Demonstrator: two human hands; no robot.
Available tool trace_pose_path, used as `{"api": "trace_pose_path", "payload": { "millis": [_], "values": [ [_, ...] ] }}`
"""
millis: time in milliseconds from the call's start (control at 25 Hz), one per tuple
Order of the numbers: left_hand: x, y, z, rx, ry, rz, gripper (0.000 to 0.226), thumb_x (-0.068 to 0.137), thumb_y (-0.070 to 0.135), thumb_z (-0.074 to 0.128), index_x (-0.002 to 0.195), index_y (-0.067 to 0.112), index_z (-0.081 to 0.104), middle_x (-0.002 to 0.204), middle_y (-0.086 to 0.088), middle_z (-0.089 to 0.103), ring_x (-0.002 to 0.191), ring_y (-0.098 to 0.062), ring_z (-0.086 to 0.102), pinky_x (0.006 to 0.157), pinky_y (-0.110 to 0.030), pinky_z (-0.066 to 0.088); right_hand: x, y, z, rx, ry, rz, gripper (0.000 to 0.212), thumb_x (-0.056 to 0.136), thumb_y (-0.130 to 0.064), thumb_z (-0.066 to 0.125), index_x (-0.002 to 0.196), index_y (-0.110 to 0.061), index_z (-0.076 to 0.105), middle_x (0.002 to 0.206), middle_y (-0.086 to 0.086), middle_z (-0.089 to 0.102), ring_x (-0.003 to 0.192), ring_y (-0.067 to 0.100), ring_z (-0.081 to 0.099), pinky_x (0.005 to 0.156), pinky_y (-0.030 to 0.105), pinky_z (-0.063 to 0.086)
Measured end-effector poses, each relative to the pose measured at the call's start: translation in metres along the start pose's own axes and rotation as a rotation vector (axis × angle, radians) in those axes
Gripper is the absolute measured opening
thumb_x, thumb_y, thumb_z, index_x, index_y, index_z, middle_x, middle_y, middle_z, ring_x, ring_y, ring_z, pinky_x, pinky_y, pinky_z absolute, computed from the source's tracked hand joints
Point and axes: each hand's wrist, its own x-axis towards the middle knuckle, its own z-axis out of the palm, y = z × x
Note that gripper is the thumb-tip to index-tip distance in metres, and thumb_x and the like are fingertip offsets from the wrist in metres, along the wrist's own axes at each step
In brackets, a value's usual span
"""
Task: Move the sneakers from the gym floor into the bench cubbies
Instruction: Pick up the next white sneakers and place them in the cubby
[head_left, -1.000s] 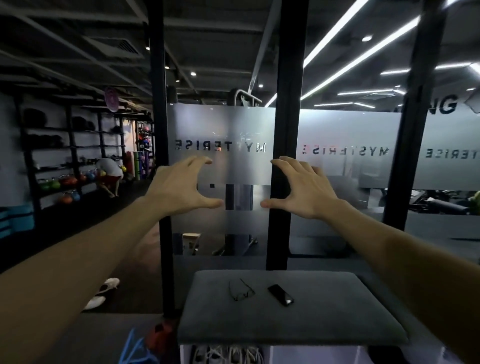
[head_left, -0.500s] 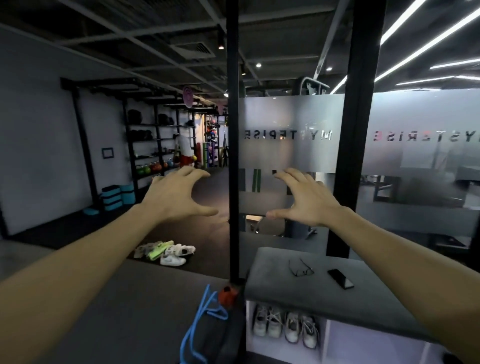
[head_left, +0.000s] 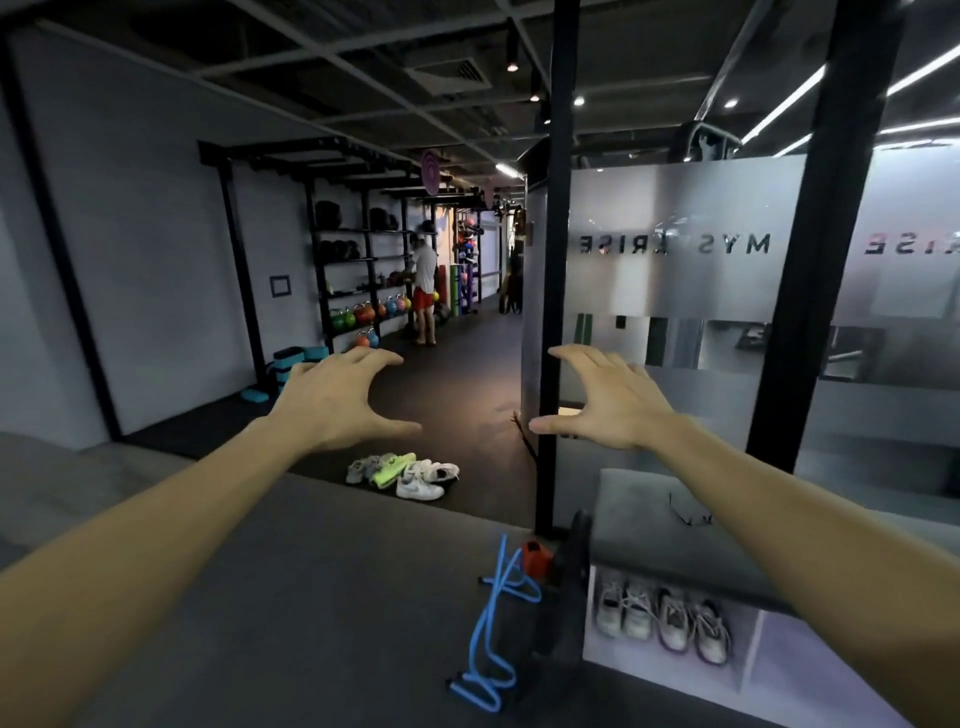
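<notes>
Grey wall and a black rack (head_left: 358, 270) of coloured kettlebells fill the far left, where a person (head_left: 425, 283) stands. Nearer, the left hand (head_left: 332, 402) hovers empty, fingers spread wide. Beyond it, a heap of sneakers (head_left: 402, 470) lies on the dark gym floor (head_left: 457, 395). The right hand (head_left: 613, 402) hovers likewise, wide and empty. At near right, the bench (head_left: 639, 540) carries glasses (head_left: 688, 512), and its cubby (head_left: 748, 660) holds two pale pairs (head_left: 662, 618).

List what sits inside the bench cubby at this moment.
The left cubby holds four pale sneakers, toes out, side by side. The right arm covers the bench further right, so any other cubbies stay unseen.
</notes>
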Motion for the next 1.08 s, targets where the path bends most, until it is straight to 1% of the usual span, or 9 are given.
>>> {"api": "trace_pose_path", "payload": {
  "millis": [120,280,480,720,880,1080],
  "values": [
    [-0.002,-0.039,0.008,-0.019,-0.016,0.005,0.095,0.062,0.083,0.055,0.141,0.038,0.029,0.148,0.01,0.036,0.131,-0.018,0.039,0.106,-0.051,0.031,0.021,-0.037,0.021,0.014,-0.04,0.001,0.104,0.062,-0.083,0.054,0.146,-0.032,0.02,0.154,-0.007,0.024,0.136,0.023,0.029,0.107,0.049,0.028],
    [0.011,-0.092,0.033,-0.049,-0.018,0.008,0.095,0.062,0.084,0.054,0.141,0.038,0.03,0.149,0.011,0.034,0.132,-0.016,0.038,0.105,-0.053,0.029,0.06,-0.073,0.056,0.018,-0.073,-0.006,0.104,0.063,-0.083,0.054,0.146,-0.031,0.02,0.153,-0.005,0.026,0.137,0.023,0.029,0.108,0.05,0.027],
    [0.044,-0.151,0.08,-0.03,-0.085,-0.012,0.096,0.061,0.084,0.054,0.141,0.037,0.03,0.149,0.01,0.034,0.132,-0.018,0.039,0.103,-0.053,0.03,0.122,-0.096,0.115,0.034,-0.099,-0.008,0.103,0.061,-0.086,0.052,0.144,-0.033,0.021,0.152,-0.005,0.029,0.134,0.024,0.033,0.106,0.05,0.028],
    [0.133,-0.238,0.13,-0.008,-0.146,-0.027,0.097,0.062,0.085,0.053,0.142,0.036,0.028,0.151,0.008,0.031,0.133,-0.02,0.038,0.104,-0.053,0.029,0.232,-0.109,0.198,0.063,-0.108,0.01,0.103,0.062,-0.084,0.054,0.145,-0.031,0.023,0.152,-0.003,0.029,0.136,0.025,0.03,0.106,0.052,0.027],
    [0.187,-0.287,0.158,-0.011,-0.161,-0.028,0.098,0.06,0.086,0.05,0.142,0.036,0.029,0.15,0.008,0.032,0.132,-0.02,0.038,0.104,-0.053,0.029,0.305,-0.116,0.236,0.083,-0.127,0.021,0.101,0.064,-0.081,0.056,0.145,-0.031,0.024,0.152,-0.003,0.029,0.135,0.025,0.031,0.106,0.051,0.025],
    [0.267,-0.357,0.201,-0.027,-0.172,-0.026,0.097,0.062,0.082,0.056,0.143,0.036,0.028,0.151,0.008,0.03,0.133,-0.02,0.037,0.104,-0.053,0.029,0.402,-0.124,0.287,0.065,-0.131,0.018,0.096,0.067,-0.08,0.054,0.144,-0.033,0.023,0.152,-0.003,0.029,0.136,0.025,0.029,0.108,0.052,0.025]
  ]
}}
